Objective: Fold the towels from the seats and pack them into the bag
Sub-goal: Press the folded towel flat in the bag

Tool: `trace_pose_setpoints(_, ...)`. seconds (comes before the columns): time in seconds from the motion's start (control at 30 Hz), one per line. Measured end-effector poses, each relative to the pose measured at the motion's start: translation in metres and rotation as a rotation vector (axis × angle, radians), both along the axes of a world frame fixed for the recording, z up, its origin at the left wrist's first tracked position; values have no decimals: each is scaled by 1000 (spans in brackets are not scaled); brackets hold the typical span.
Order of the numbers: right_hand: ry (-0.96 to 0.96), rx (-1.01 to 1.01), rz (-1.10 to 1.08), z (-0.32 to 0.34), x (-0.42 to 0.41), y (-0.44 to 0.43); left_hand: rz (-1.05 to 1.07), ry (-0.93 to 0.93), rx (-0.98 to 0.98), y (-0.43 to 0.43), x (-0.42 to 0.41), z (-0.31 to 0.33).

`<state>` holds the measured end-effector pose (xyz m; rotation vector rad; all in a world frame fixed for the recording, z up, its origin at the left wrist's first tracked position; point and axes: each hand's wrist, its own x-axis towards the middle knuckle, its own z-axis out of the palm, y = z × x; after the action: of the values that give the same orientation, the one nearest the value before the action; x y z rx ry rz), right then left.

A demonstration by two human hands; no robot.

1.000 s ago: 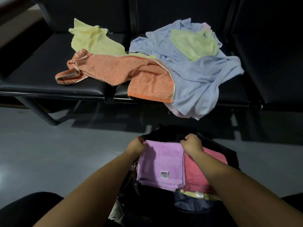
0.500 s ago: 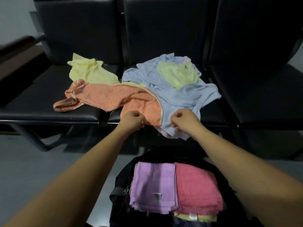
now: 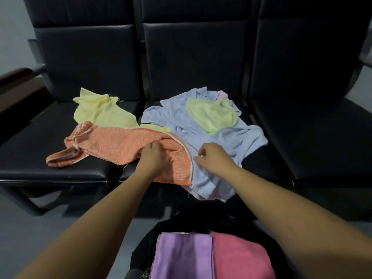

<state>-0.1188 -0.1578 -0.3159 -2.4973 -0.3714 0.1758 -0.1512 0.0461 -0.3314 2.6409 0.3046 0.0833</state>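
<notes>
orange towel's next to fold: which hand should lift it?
Left. The left hand lies on the orange towel, fingers curled into its cloth. The right hand is over the blue towel, just past the orange towel's edge, and would have to cross over.

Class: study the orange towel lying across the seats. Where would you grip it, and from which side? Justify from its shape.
I would grip the orange towel at its near right corner, along the pale hemmed edge at the seat front, coming from the front. That end lies flat atop the blue towel; the far left end is bunched and twisted.
</notes>
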Motion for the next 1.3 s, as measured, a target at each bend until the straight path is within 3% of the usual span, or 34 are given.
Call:
trace_pose_setpoints(0.13,11,-102,20,-13,2,34,-6,-95,-139,19,1,-11)
trace_pose_setpoints(0.23,-65,-106,24,-19,2,44,-27,-109,-41,23,7,-11)
trace_pose_setpoints(0.5,97,696,-161,32,-8,34,54,-382,-75,31,-10,27)
trace_pose_setpoints(0.7,65,937,-71,111,-36,15,-192,-231,-372,22,-46,107)
trace_pose_setpoints(0.8,63,867,120,165,-62,1,-255,-271,-620,8,-73,151)
trace_pose_setpoints(0.9,108,770,340,215,-89,-11,-466,-268,-768,-5,-99,196)
trace_pose_setpoints(1.0,128,704,423,260,-117,-24,-597,-169,-706,-18,-126,231)
trace_pose_setpoints(1.13,108,541,407,294,-138,-52,-480,-324,-762,-29,-151,266)
trace_pose_setpoints(1.3,366,413,440,297,-153,-93,-333,-452,-866,-39,-176,299)
